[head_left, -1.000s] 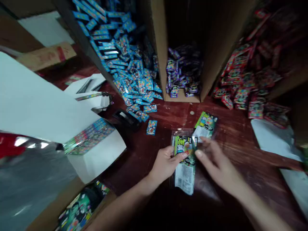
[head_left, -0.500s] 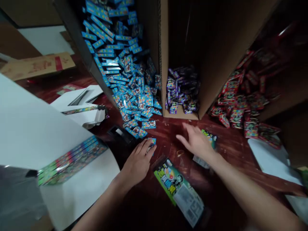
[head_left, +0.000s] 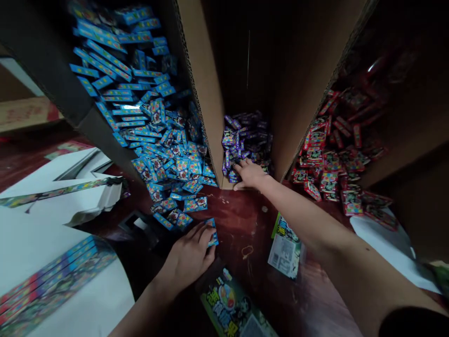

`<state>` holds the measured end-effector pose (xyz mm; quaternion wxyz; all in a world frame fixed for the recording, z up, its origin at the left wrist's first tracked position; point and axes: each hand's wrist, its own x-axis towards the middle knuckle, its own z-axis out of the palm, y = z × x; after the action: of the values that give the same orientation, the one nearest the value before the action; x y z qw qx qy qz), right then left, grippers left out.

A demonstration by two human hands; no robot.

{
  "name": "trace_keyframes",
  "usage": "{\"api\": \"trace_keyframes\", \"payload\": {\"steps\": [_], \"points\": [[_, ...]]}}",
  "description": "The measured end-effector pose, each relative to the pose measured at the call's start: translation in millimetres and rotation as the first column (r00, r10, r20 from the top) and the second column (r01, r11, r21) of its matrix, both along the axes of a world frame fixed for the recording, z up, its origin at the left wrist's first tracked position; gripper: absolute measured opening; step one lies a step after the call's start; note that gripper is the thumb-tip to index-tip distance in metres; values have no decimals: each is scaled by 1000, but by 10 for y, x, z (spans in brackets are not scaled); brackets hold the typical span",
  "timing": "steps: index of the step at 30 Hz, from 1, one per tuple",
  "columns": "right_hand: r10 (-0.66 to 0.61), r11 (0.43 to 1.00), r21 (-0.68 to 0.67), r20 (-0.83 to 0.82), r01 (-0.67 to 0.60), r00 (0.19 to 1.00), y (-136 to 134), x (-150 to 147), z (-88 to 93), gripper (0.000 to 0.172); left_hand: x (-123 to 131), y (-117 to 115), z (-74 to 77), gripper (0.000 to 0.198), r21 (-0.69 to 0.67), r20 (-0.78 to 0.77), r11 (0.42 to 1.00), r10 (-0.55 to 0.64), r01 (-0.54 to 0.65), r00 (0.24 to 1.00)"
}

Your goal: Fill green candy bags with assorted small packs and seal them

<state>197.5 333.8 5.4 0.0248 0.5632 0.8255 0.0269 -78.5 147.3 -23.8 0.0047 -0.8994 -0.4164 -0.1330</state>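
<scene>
My left hand [head_left: 189, 252] rests low over the table, its fingers closed on a small blue box [head_left: 213, 232]. Out ahead, my right hand [head_left: 250, 174] reaches into the front of the middle cardboard compartment. Its fingers are stretched over a heap of small purple boxes [head_left: 242, 133], and the fingertips touch or nearly touch them. A green printed package [head_left: 231, 304] lies in front of my left hand, cut off by the lower edge. Another green package [head_left: 286, 248] lies under my right forearm, partly hidden.
Left of the cardboard divider [head_left: 199, 61], a tall pile of blue boxes [head_left: 140, 126] spills onto the dark red table [head_left: 231, 210]. Red packets [head_left: 329, 164] are heaped on the right. White sheets and stacked colourful strips [head_left: 52, 276] lie at left. A rubber band [head_left: 247, 252] lies mid-table.
My right hand has moved forward from above the green package to the purple boxes. My left hand still holds the blue box. The view has shifted.
</scene>
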Motion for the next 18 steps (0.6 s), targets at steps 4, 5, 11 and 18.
{"api": "trace_keyframes", "payload": {"steps": [4,5,11,18], "points": [[-33,998,-57,-6,32,999,-103,93,-58,49,160,58,130,33,-8,105,999,55,-54,993],[-41,997,-61,-11,41,999,-167,136,-51,44,198,77,166,34,-35,147,998,63,-58,987],[-48,999,-20,-131,46,990,-526,276,210,38,518,205,280,37,-382,346,923,109,34,932],[16,975,-199,-380,-99,925,-806,481,609,41,778,313,138,33,-606,341,783,96,141,935]]}}
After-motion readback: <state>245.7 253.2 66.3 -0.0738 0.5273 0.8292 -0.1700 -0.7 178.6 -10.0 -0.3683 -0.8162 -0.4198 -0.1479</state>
